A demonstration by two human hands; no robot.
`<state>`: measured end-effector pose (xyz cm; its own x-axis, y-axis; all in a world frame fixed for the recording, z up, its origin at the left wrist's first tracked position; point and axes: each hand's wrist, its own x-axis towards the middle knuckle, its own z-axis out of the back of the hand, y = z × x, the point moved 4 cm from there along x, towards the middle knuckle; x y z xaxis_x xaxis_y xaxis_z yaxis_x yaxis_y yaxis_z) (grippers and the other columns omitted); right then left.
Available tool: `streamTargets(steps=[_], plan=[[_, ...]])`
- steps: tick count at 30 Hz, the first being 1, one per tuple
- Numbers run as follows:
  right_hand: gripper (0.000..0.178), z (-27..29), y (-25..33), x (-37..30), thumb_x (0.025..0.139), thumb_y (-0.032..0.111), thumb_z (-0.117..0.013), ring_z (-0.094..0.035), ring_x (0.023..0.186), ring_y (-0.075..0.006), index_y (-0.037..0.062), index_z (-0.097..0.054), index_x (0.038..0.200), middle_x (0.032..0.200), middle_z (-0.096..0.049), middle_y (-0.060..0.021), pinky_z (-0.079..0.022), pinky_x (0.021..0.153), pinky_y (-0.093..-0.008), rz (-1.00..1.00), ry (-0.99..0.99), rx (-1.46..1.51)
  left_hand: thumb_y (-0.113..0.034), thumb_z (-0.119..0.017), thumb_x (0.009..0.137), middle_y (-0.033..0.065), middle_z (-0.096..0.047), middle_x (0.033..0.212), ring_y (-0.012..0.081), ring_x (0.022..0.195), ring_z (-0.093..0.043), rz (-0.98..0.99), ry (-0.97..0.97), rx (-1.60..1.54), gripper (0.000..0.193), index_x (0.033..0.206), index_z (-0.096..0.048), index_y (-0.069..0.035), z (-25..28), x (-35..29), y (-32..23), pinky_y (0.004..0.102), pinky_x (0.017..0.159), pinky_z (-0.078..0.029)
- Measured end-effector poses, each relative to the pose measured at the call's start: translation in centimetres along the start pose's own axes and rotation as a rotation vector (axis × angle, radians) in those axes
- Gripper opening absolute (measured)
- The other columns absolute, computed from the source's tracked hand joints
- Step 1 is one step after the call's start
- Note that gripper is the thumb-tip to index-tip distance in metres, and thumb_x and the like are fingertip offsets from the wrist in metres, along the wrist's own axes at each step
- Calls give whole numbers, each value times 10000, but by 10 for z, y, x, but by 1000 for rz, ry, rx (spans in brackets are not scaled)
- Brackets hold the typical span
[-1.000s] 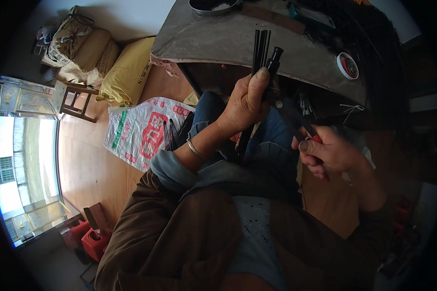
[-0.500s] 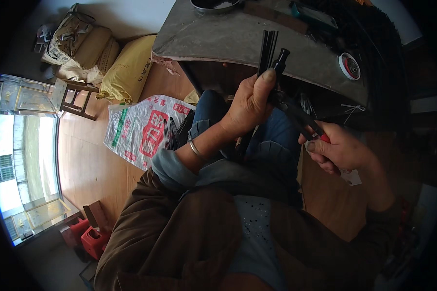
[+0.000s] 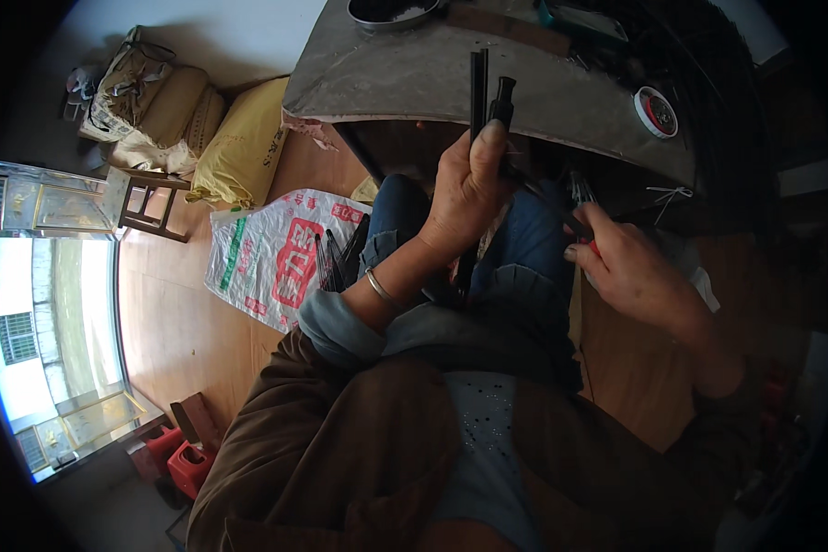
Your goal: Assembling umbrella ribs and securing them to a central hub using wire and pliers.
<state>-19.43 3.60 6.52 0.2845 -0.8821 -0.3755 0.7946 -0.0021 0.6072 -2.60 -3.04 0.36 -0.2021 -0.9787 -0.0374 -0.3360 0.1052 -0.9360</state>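
Observation:
My left hand [image 3: 469, 198] is closed around a bundle of slim black rods [image 3: 479, 87] with a thick black capped tube beside them, looking like a folded umbrella frame. Its thumb presses near the cap, and the rods point up toward the table. The lower part of the bundle runs down between my knees. In my right hand [image 3: 635, 276] is a pair of pliers [image 3: 575, 224] with dark jaws and a red handle patch, mostly covered by the fingers. The jaws reach toward the bundle beside my left hand; whether they touch it is too dark to tell.
A grey table [image 3: 368, 87] stands ahead, bearing a dark pan [image 3: 391, 14] and a round tin [image 3: 656, 112] of small parts. More black rods [image 3: 334, 260] lie on a white-red sack [image 3: 267, 235] at left. Beyond are a yellow sack [image 3: 244, 138] and wooden stool [image 3: 155, 207].
Both hands have shifted slightly in the picture, the left one leftward with the bundle. My right hand has turned, showing more of its back and less of the pliers.

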Motion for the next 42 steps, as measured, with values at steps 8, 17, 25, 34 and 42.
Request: streamTargets(steps=[8,17,25,34,42], plan=[[400,16,-14,-15,731,-27,-714,-599,710,-226,72,-436,1001,826,-560,-99,-495,630,-350,236,-593,-225,-520,-504,942,-37,-468,653,30,554,-424,-27,100,-52,470,861,-526,-57,6,8,12,196,486,-354],[525,24,1,-8,616,-72,-740,-570,965,-254,74,-475,1045,977,-547,-79,-414,849,-393,327,-705,-433,-468,-504,957,-21,-427,534,67,397,-381,-71,100,18,406,931,-529,-64,-3,7,11,226,369,-314],[502,7,-12,-10,649,-83,-721,-595,917,-249,72,-481,1061,916,-570,-73,-432,834,-384,245,-690,-258,-441,-580,931,-23,-529,718,50,638,-490,-36,100,-32,418,931,-551,-23,-3,7,8,213,575,-447],[400,11,-18,-5,652,-121,-667,-603,633,-270,64,-438,922,809,-547,-95,-475,535,-356,339,-787,-131,-531,-452,956,-21,-413,562,71,432,-384,-64,107,44,454,857,-456,-89,2,11,15,229,383,-307],[451,17,1,-2,615,-87,-704,-554,964,-251,95,-474,959,977,-514,-70,-397,839,-389,392,-759,-439,-477,-544,939,-51,-471,657,29,573,-422,-15,56,2,431,840,-520,-58,6,9,18,198,495,-342]])
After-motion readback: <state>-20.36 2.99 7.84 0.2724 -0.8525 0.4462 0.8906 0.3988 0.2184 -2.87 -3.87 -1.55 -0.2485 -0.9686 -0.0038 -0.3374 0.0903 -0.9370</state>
